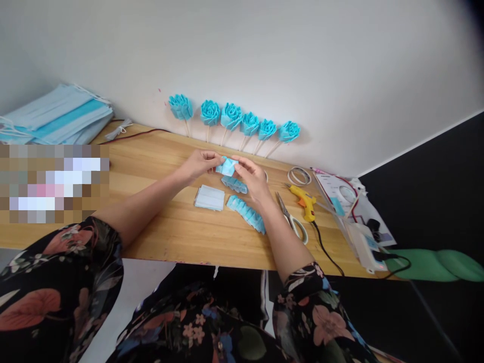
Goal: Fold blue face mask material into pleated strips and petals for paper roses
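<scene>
Between my hands, just above the table, is a small folded piece of light blue mask fabric [227, 166]. My left hand [202, 164] pinches its left side. The fingers of my right hand [252, 176] close on its right side. Below it on the table lies a row of folded blue pieces [235, 185]. A longer row of folded blue pieces [247, 214] sits nearer to me, under my right wrist. Left of that row is a flat stack of pale rectangular pieces [209, 197]. Several blue fabric roses [231, 117] on sticks lean against the wall behind.
Scissors [292, 219] and a yellow glue gun [304, 201] with a black cord lie to the right. Tape rolls [299, 176] are behind them. A white power strip [365, 247] sits at the right edge. Face masks [60, 116] are piled at the back left.
</scene>
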The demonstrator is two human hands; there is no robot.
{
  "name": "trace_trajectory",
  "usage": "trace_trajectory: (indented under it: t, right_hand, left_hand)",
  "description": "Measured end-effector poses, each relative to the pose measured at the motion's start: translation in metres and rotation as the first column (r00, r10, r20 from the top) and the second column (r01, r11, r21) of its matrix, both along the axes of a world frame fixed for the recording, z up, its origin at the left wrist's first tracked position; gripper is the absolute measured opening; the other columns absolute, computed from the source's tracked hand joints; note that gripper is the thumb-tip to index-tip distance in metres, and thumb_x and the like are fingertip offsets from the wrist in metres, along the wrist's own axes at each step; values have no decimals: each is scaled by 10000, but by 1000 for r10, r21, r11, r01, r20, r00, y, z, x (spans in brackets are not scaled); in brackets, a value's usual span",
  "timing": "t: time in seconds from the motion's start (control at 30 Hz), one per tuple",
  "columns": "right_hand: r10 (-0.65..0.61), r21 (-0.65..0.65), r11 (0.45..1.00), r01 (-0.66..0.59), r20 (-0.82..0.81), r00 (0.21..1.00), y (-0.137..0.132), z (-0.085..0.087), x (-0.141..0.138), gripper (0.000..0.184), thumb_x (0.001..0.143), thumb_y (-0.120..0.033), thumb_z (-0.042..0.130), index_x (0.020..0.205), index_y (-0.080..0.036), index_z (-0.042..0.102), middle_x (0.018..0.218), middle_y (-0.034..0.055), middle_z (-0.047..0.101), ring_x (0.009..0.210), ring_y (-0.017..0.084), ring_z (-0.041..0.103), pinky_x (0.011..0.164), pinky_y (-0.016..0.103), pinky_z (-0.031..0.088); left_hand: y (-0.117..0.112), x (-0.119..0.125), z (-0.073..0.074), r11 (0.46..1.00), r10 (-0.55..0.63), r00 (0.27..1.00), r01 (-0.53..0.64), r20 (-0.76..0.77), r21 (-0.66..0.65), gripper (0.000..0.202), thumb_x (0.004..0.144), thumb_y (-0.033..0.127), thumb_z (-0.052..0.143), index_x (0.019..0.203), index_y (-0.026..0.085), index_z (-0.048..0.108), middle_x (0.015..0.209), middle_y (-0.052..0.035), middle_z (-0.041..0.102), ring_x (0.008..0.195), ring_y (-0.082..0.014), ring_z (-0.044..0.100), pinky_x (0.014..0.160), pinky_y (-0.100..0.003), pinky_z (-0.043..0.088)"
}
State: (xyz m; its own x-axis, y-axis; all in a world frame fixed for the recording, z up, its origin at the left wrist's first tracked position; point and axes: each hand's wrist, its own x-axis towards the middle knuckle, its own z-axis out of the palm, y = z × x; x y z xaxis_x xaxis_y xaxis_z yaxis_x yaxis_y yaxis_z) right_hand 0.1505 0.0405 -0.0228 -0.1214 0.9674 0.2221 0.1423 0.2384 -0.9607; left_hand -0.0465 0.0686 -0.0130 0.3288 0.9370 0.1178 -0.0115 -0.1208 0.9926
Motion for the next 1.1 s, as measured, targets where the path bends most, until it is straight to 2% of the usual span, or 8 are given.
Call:
trace_trajectory:
  t: [0.13, 0.33, 0.43, 0.53, 0.63, 0.73, 0.97, 1.1]
  right_hand:
    - [5, 52, 999, -9, 81, 997, -3, 2, -1, 454, 885, -657, 542, 976, -250, 721, 902, 27, 710, 878, 182, 673, 820, 346, 582]
    - [12, -18, 1000, -11, 41, 999, 0, 1, 2, 579, 926, -709, 381, 1006, -252, 728, 978, 67, 739, 944, 209, 695, 844, 368, 588]
    - [-13, 34, 999, 9, 102, 995, 0, 1, 3, 462, 906, -640, 503, 1031, -246, 712, 995, 43, 735, 937, 191, 684, 828, 335, 570]
    - [-35, 114, 993, 17, 165, 986, 0, 0, 2, 323, 841, -503, 654, 1003, -227, 692, 950, 21, 731, 849, 162, 667, 791, 306, 547]
    - [-78, 210, 977, 31, 221, 972, -1, 1, 0, 194, 842, -387, 638, 926, -216, 672, 918, 16, 730, 846, 155, 661, 820, 308, 531]
    - [-112, 264, 964, 33, 287, 951, -3, 4, -2, 138, 853, -344, 608, 893, -222, 659, 912, 12, 731, 859, 160, 662, 842, 316, 523]
    - [-165, 392, 920, 2, 385, 908, -8, 7, -6, 85, 873, -300, 606, 869, -231, 656, 897, 14, 732, 851, 176, 664, 846, 329, 517]
    - [-215, 501, 864, -45, 450, 867, -11, 10, -6, 70, 893, -275, 605, 850, -249, 654, 991, 39, 729, 997, 219, 653, 948, 395, 493]
  left_hand:
    - [-5, 2, 5, 999, -6, 999, 8, -32, 38, 366, 707, 501, 766, 655, 156, 653, 554, 7, 566, 544, -96, 490, 531, -231, 362]
    - [-8, 5, 9, 999, 37, 998, -36, -50, 26, 297, 734, 417, 738, 649, 148, 644, 580, 7, 568, 552, -96, 487, 543, -233, 384]
    - [-9, 6, 9, 999, 39, 996, -36, -75, 37, 294, 743, 398, 726, 623, 148, 627, 579, 8, 558, 557, -96, 482, 554, -235, 377]
    - [-10, 6, 8, 999, 10, 996, -5, -94, 53, 309, 751, 417, 711, 620, 152, 622, 585, 8, 555, 564, -97, 474, 568, -240, 370]
    - [-10, 5, 8, 998, -16, 996, 22, -85, 66, 403, 786, 493, 663, 575, 162, 575, 561, 7, 527, 562, -105, 462, 570, -248, 368]
    - [-9, 4, 8, 996, -22, 996, 29, -83, 86, 486, 805, 562, 630, 536, 169, 533, 531, 4, 496, 548, -108, 450, 555, -253, 357]
    - [-8, 5, 3, 998, -34, 997, 37, -64, 49, 310, 713, 469, 718, 677, 166, 665, 610, 2, 575, 566, -105, 472, 534, -235, 358]
    - [-6, 6, 2, 999, 24, 998, -22, -65, 37, 240, 722, 393, 689, 675, 159, 663, 613, -1, 592, 565, -102, 484, 533, -229, 364]
